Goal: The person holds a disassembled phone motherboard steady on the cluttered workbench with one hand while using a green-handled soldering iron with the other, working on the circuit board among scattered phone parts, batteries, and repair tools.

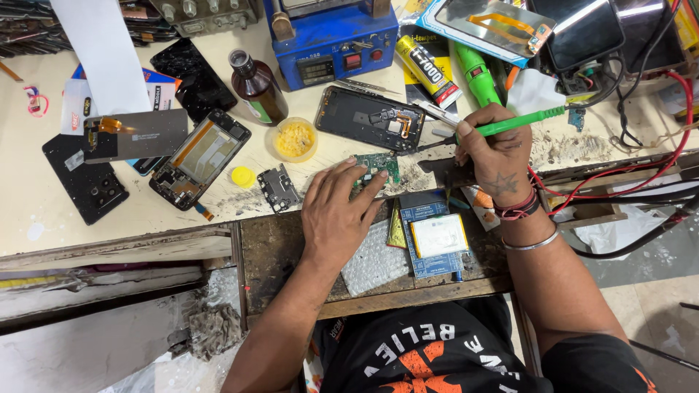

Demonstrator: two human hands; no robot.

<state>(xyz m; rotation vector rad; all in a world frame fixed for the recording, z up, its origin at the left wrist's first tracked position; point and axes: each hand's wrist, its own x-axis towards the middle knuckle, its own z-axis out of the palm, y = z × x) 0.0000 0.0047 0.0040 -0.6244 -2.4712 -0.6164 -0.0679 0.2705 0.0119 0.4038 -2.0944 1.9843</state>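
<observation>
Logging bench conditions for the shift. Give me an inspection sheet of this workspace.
Surface: pale worktop, stained, with debris near the front edge.
Job's things: small green circuit board; green-handled soldering iron.
Clutter: opened phones, brown bottle, yellow paste tub, glue tube, blue bench unit.
Grippers: left hand pins the board with its fingers; right hand grips the iron.
Cables: red and black wires loop at the right.
Surroundings: nothing seen beyond the floor.
</observation>
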